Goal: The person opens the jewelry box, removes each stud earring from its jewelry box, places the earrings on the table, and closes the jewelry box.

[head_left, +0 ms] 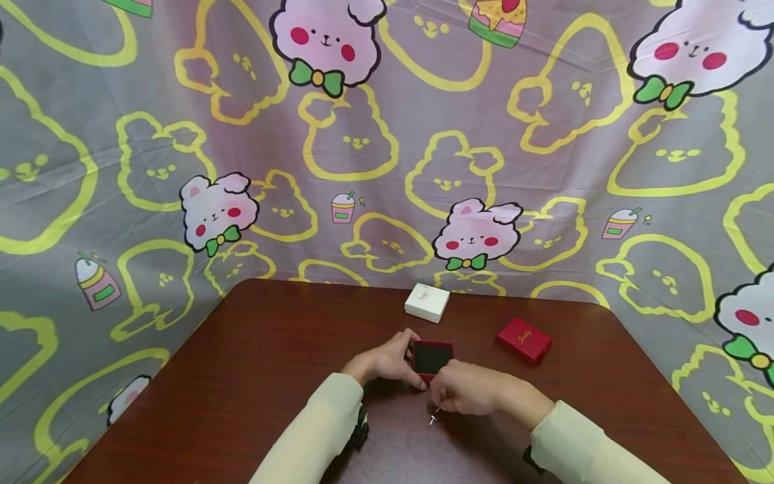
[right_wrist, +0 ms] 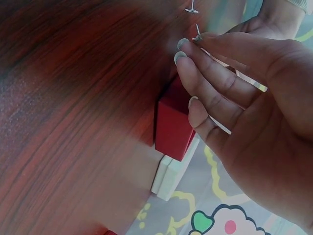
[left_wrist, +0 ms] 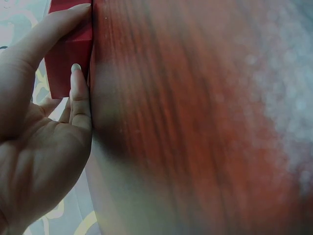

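Observation:
A small red jewelry box (head_left: 425, 376) with a black insert stands on the table, its top uncovered. My left hand (head_left: 393, 359) grips it from the left, thumb along the near side and fingers toward the far side. In the left wrist view, that thumb and a fingertip lie against the box's red wall (left_wrist: 61, 73). Just in front of the box, my right hand (head_left: 474, 388) pinches a tiny silver stud earring (right_wrist: 197, 34) between thumb and fingertips. A second silver stud earring (head_left: 433, 420) lies on the table close by, its thin post standing up.
Beyond the box sits a white box (head_left: 426, 303) with faint lettering. To the right lies a red box lid (head_left: 524, 341) with gold lettering. The dark wooden table (head_left: 272, 376) ends at a patterned cloth (head_left: 387, 195) hanging behind and at the sides.

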Demonstrator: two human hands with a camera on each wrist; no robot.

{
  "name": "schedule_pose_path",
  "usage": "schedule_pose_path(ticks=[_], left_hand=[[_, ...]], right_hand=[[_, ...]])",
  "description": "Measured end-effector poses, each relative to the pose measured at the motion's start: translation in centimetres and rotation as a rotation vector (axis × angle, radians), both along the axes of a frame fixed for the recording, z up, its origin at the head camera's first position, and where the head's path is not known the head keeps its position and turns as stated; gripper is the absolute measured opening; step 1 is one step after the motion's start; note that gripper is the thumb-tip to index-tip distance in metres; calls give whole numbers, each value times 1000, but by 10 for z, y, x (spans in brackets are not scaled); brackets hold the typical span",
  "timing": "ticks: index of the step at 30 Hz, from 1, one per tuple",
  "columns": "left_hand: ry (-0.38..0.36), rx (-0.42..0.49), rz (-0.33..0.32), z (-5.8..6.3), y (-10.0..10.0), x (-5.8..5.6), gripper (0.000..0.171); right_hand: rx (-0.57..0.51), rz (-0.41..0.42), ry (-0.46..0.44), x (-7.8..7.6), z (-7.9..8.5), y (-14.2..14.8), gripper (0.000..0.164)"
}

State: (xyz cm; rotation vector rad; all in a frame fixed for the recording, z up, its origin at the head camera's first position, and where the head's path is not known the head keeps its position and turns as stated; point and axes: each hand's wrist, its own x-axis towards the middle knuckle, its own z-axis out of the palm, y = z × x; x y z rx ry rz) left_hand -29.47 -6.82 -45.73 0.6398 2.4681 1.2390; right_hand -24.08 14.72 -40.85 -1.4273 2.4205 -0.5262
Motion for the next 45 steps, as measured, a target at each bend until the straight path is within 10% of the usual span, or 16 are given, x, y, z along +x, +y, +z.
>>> schedule_pose_path(ticks=[45], left_hand=[[-20,5,17,1,0,1,71]], right_hand=[[-44,-155,111,-16,12,16,7]])
